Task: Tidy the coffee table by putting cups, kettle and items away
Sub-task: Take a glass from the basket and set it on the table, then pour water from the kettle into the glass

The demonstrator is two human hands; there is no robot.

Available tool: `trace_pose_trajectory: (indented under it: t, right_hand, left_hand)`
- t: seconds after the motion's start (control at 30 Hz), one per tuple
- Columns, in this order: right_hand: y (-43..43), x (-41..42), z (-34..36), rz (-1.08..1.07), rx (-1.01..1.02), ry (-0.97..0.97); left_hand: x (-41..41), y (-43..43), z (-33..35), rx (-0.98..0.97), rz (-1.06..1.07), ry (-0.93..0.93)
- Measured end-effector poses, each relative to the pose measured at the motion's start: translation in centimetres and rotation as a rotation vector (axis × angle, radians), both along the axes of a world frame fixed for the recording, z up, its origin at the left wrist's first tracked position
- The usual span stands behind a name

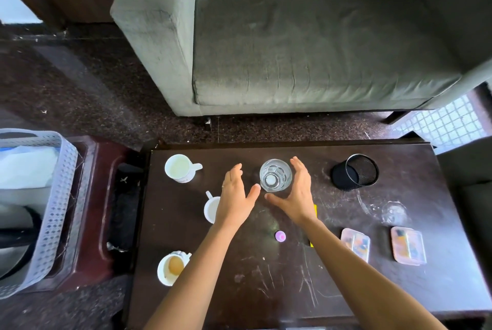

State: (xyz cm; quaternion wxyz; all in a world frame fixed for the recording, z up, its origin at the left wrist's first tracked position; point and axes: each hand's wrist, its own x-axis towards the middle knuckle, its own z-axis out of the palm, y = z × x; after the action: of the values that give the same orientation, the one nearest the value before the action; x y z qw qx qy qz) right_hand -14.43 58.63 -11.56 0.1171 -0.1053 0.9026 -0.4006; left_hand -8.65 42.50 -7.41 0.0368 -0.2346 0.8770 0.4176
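At the near left corner of the dark wooden coffee table (266,289), close by its left edge: a white ceramic cup with brown dregs (171,268), not yet put away. Further in, near the middle of the tabletop, a small round purple cap (280,236); toward the right edge, two pink translucent lidded boxes (356,244) side by side.

Beyond those, a second white cup (211,210) half hidden under the left wrist, and a flat yellow item (315,210) peeking from under the right wrist.

Then the left hand (237,194) and right hand (296,194), both spread with straight fingers, gripping nothing, flanking an upright clear glass tumbler (275,175) near the middle of the far edge. Right palm just beside its wall, left thumb just short of it; actual contact impossible to tell.

Toward the far right corner, a black mesh pen holder (355,172) tipped on its side. At the far left corner, a third white cup (180,168), upright.

Off the left edge, a pale plastic lattice basket (57,212) holding a dark rounded shape, possibly the kettle; too cropped to say.

Early going, by the look of it: three cups, tumbler, boxes and oddments all left on the tabletop, tumbler seemingly next.
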Motion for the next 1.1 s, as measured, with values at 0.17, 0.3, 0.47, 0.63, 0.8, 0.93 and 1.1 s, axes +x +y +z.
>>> trace_pose_trajectory:
  t: [0.17,0.3,0.47,0.63,0.8,0.93,1.1]
  right_hand:
    - [-3.1,1.0,4.2,0.014,-0.057,0.193]
    - [-7.1,2.6,8.0,0.166,-0.118,0.155]
    - [-12.7,5.4,11.7,0.303,-0.155,0.124]
    - [-18.6,9.9,14.4,0.406,-0.189,0.105]
    - [-24.3,14.6,16.0,0.516,-0.202,0.035]
    - [-28.8,17.5,16.4,0.593,-0.201,-0.011]
    - [-34.3,19.9,17.5,0.687,-0.181,-0.051]
  left_hand:
    - [1.4,-2.1,2.4,0.026,0.108,0.064]
    - [4.6,-4.8,4.6,0.055,0.246,0.084]
    - [9.5,-8.4,7.5,0.053,0.344,0.114]
    - [15.7,-12.1,9.9,0.067,0.457,0.131]
    - [22.3,-15.7,10.5,0.097,0.592,0.147]
    - [26.0,-18.5,10.9,0.12,0.659,0.148]
    - [29.0,-21.8,12.0,0.101,0.744,0.18]
